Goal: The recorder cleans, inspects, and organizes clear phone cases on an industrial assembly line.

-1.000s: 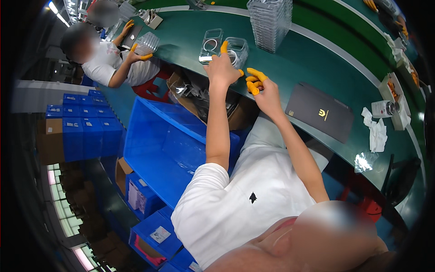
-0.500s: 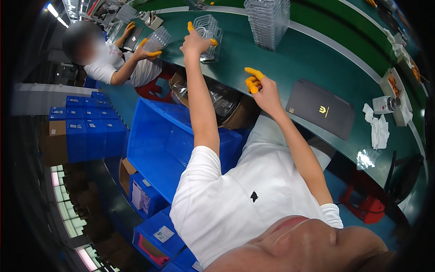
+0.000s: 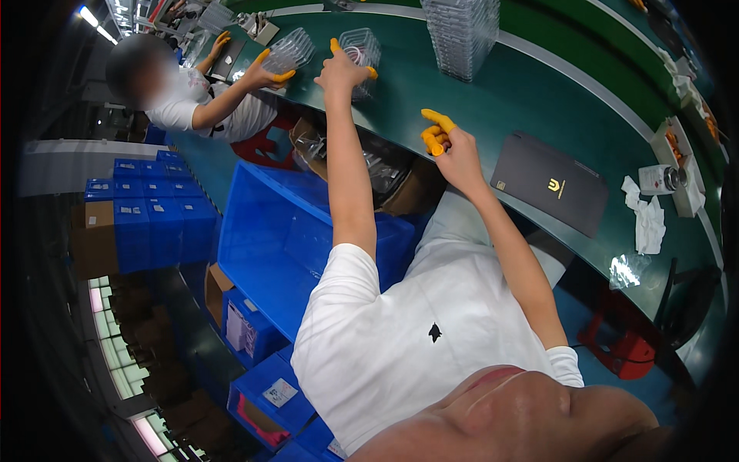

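clear plastic tray (image 3: 374,49) | white coil (image 3: 355,54) inside | on green tabletop (image 3: 416,88)

Dark panel (image 3: 531,175), at the near edge of the desk (image 3: 416,77): yellow letter-like emblem (image 3: 553,185); fine yellow lettering (image 3: 562,189) beside it, illegible; small yellow mark (image 3: 501,185) at its near left corner. White bottle (image 3: 656,180), toward the far edge, right: printed label, illegible. Blue bins (image 3: 163,239): white labels (image 3: 279,392), print too small to read. Carton (image 3: 94,239), beside stacked bins: one pale label (image 3: 91,220), illegible.
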`<state>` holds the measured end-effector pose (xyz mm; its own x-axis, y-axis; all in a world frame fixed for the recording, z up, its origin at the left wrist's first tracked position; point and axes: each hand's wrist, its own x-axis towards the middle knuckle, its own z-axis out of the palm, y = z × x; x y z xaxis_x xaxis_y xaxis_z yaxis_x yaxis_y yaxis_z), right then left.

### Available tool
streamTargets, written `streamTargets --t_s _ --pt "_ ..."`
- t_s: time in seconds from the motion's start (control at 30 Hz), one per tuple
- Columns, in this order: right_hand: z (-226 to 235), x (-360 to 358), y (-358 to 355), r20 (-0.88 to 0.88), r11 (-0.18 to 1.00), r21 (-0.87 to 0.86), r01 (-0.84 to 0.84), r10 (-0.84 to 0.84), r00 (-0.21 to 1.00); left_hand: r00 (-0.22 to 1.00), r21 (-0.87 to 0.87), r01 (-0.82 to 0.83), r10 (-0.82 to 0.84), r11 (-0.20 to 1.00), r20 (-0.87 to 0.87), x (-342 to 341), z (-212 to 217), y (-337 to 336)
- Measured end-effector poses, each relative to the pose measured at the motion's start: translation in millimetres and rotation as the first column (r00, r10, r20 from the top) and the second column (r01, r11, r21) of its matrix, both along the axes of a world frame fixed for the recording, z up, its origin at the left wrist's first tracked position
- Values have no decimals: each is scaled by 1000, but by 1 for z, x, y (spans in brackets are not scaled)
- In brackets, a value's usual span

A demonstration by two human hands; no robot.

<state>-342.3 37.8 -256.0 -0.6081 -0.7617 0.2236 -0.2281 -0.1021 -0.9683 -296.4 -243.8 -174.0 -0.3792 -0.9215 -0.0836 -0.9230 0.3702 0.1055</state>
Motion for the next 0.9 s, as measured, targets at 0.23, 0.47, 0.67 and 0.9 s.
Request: streamTargets --t_s 0.23,0.47,0.67,0.9 --pt "0 -2 2 -13 1000 19 6 -6 1000 1000 -6 21 -21 1000 12 3 0 5" --pt "1 -2 2 -12 999 30 -18 19 1000 992 92 40 -28 995 -123 32 -9 17" --pt "1 0 0 30 999 -29 30 -29 999 981 -60 -49 37 997 -190 38 -18 55" --pt "19 -11 31 219 873 -226 433 -387 896 956 -67 144 -157 987 -249 56 -8 173"
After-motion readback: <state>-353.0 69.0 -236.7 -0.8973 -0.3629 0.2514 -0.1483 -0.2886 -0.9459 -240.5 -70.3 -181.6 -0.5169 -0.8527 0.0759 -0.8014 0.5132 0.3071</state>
